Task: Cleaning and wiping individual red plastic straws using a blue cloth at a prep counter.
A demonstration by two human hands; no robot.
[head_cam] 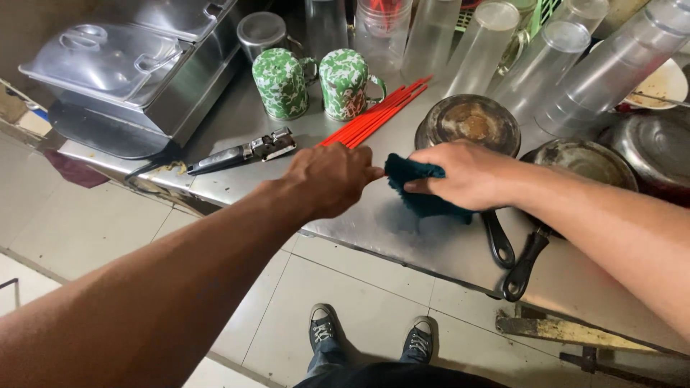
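My right hand [463,174] presses down on a dark teal cloth [420,188] lying on the steel counter [345,223], fingers curled over it. My left hand [332,178] reaches in beside it, and its fingertips meet the cloth's left edge. A bundle of red chopsticks [377,113] lies on the counter just beyond my left hand. Behind my right hand sits a small worn pan [468,122], its black handle [497,239] running under the cloth toward the counter's edge.
Two green patterned mugs [313,82] stand behind the chopsticks. Clear plastic tumblers [546,61] are stacked at the back right. A second pan [582,162] lies at right, a metal peeler-like tool [244,152] at left, lidded steel containers [129,68] far left. Tiled floor below.
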